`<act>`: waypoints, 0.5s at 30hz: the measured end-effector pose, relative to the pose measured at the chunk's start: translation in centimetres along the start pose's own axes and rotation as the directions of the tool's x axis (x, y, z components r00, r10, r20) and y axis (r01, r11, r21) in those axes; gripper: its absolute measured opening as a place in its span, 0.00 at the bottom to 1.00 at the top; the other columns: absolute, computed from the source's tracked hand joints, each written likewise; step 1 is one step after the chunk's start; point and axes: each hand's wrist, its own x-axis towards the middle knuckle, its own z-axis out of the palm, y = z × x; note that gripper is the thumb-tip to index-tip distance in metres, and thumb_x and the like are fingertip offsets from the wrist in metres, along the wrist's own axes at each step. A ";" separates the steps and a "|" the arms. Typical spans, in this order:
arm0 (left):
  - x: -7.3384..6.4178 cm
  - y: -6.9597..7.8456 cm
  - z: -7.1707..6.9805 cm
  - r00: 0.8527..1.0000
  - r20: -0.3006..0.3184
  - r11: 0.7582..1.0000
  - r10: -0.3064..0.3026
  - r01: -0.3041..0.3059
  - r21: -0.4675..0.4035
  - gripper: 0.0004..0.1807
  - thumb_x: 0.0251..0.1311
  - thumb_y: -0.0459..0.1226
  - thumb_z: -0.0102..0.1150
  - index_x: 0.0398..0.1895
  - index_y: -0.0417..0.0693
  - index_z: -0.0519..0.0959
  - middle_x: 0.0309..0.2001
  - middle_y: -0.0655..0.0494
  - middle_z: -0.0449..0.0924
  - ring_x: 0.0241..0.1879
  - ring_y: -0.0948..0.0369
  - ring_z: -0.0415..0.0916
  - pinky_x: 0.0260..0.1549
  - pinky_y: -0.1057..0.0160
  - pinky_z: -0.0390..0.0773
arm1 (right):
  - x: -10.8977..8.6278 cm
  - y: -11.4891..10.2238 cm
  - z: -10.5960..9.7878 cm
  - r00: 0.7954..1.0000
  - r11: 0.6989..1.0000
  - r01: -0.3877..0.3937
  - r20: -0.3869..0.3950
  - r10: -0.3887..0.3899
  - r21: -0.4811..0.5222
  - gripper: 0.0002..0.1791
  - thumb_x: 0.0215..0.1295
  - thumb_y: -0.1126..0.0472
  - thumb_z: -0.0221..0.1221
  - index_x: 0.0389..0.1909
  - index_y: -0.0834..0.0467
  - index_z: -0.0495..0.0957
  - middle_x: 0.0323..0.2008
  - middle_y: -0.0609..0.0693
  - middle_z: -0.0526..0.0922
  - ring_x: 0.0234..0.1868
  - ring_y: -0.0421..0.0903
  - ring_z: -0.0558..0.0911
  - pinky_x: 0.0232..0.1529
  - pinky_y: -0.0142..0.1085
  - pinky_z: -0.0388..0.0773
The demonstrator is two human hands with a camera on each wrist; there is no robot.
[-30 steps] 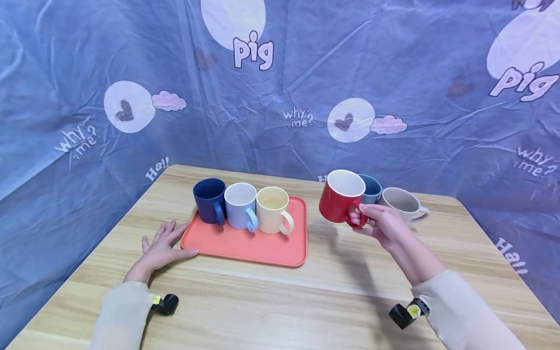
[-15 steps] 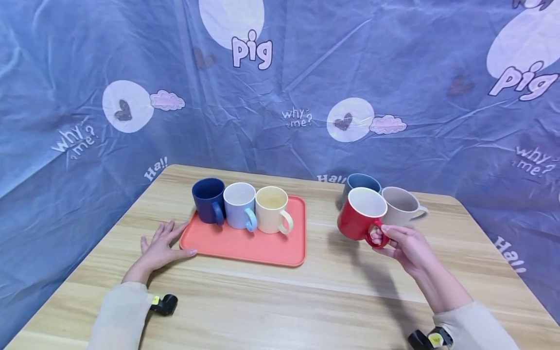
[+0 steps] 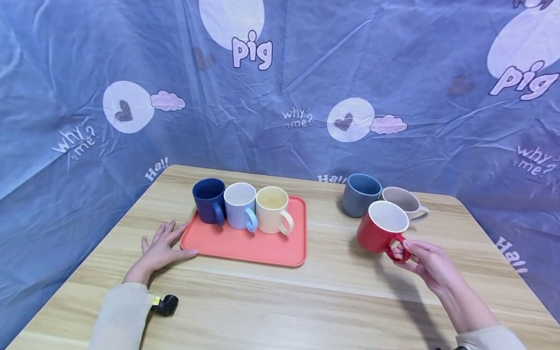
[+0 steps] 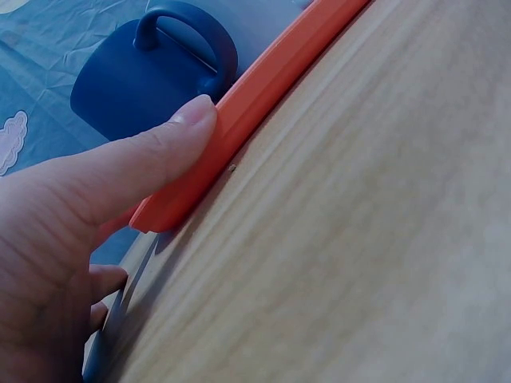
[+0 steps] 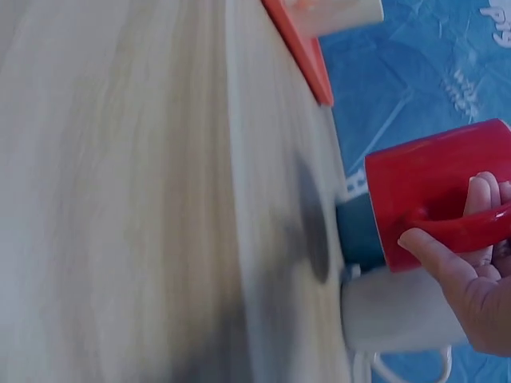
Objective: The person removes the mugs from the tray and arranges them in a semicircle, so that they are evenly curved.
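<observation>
Nearest, at the bottom of the head view, are the left sleeve point(image 3: 120, 316) with a small black wrist camera point(image 3: 166, 305), and the right sleeve point(image 3: 490, 338), both over the wood-grain tabletop point(image 3: 262, 306).

Of the two hands, the left hand point(image 3: 161, 249) lies with its fingers spread and relaxed, gripping nothing; its thumb touches the near-left part of the rim of the coral-red tray point(image 3: 245, 250). The right hand point(image 3: 428, 265) grips the glossy red mug point(image 3: 377, 236) by its handle point(image 5: 459, 234), the thumb against it and other fingers curled through the loop. The mug is off the tabletop — its shadow falls apart from it in the right wrist view — with a slight lean and its white inside facing up.

On the tray, toward its far side, stand a navy mug point(image 3: 207, 204), a light blue mug point(image 3: 238, 212) and a cream mug point(image 3: 269, 217) in a close row, upright, to the left of the raised mug. Just beyond the red mug are the grey mug point(image 5: 399, 311) and the slate-blue mug point(image 3: 358, 199), upright on the tabletop; whether the red one touches the grey one I cannot tell. A printed blue backdrop point(image 3: 288, 73) hangs behind everything.

The step in hand seems to be a carry — the next move likely calls for a firm handle grip, a levelled base and clearance from the grey mug.
</observation>
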 end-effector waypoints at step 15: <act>0.1 0.0 0.0 1.000 0.006 1.000 -0.009 0.009 0.006 0.50 0.37 0.60 0.60 0.64 0.47 0.54 0.63 0.33 0.40 0.61 0.39 0.28 0.43 0.35 0.18 | -2.9 -0.5 -3.4 0.999 0.994 0.015 0.032 -0.018 0.107 0.19 0.63 0.76 0.36 0.35 0.69 0.78 0.31 0.59 0.80 0.36 0.48 0.79 0.38 0.43 0.74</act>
